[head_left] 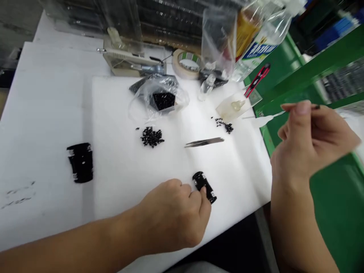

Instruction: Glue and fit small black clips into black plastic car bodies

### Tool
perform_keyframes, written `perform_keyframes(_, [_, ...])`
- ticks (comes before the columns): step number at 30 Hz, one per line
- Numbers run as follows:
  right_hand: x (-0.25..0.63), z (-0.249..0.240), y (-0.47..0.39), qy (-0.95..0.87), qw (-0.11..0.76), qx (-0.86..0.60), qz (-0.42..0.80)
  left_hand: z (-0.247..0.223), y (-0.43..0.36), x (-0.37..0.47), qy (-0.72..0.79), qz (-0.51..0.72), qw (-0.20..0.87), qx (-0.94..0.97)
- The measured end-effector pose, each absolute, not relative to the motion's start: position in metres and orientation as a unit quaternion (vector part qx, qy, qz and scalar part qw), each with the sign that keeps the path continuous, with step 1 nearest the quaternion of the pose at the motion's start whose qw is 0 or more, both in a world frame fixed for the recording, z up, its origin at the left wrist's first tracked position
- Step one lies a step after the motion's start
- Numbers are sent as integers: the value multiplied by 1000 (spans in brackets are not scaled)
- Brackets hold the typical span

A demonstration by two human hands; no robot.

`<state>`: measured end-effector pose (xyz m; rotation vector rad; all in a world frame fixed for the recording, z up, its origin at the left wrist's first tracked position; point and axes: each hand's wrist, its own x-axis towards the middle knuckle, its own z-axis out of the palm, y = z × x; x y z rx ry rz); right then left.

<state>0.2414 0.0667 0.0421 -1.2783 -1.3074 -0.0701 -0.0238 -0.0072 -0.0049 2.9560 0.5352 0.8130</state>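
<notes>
Bench record: left hand on small black piece, right hand raised with pale strip

Surface: white tabletop (51, 94), spanning left of frame to lower centre. Green framework (307, 76) fills the right side. Clear plastic trays (170, 22) line the top edge. White sheet (122, 167) lies over the middle of the tabletop. Spray bottle (264, 43), upper right, tilted. Open clear bag (182, 100) with black grains, upper centre; tape roll (176, 66) near it, to the right. Larger black piece (82, 163) at left, just beside the sheet. Red cutter (257, 80), upper right.

Hands: left hand (176, 214), lower centre, fingers curled in and pressed together, a fingertip on the small black piece (199, 181). Whether the fingers also grip it cannot be told. The piece lies slanted on the sheet, beyond and to the right of the knuckles. Right hand (307, 136), right of frame, raised, thumb and finger pinching the end of a thin pale strip (263, 121), blurred, pointing left; well apart from the small black piece.

Smaller items: tweezers (207, 142), right of centre, above the small black piece in frame. Large grain heap (152, 137) at centre; small grain heap (228, 128) right of it.
</notes>
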Motion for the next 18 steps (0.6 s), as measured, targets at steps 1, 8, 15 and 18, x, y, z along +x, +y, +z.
perform_keyframes(1, [249,49,82,-581,597,-552,-29,-7,-7,-24,171,260,12,950])
perform_keyframes(8, [254,59,120,-617,573,-539,-15,-13,-8,-26,162,257,-22,952])
perform_keyframes(15, [248,51,118,-684,447,-573,62,-12,-8,-27,173,257,-25,951])
perform_keyframes(18, [241,59,91,-720,401,-547,150,-13,-9,-27,175,254,-21,951])
